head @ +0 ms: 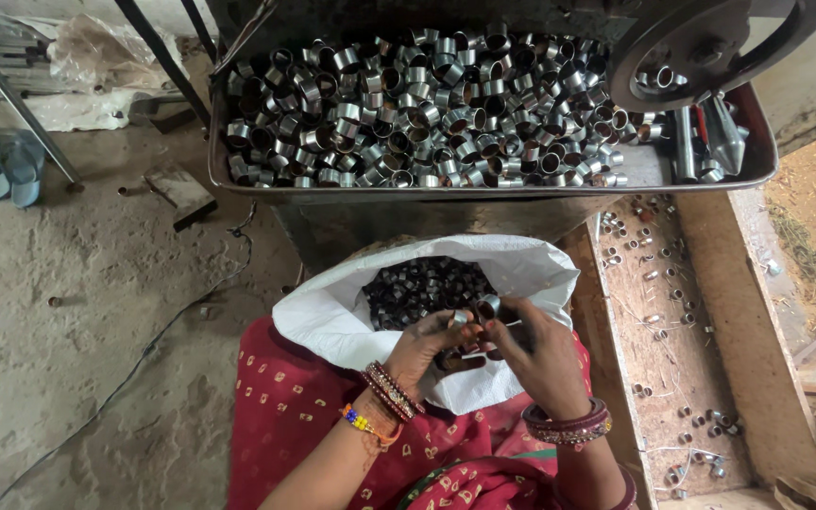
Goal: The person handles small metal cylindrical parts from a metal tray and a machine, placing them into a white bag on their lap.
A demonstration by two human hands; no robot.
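Blue sandals lay far left on dusty floor. Metal tray across top centre, heaped with shiny metal rings. White sack at lower centre, open, filled with dark rings. Left hand over sack mouth, fingers curled around few rings. Right hand just beside it, fingers pinched on one ring. Wooden trough at right, scattered loose rings inside.

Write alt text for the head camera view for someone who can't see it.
Both hands, left hand and right hand, hold small dark metal rings over an open white woven sack of them. Ahead, a grey metal tray is heaped with shiny silver rings.
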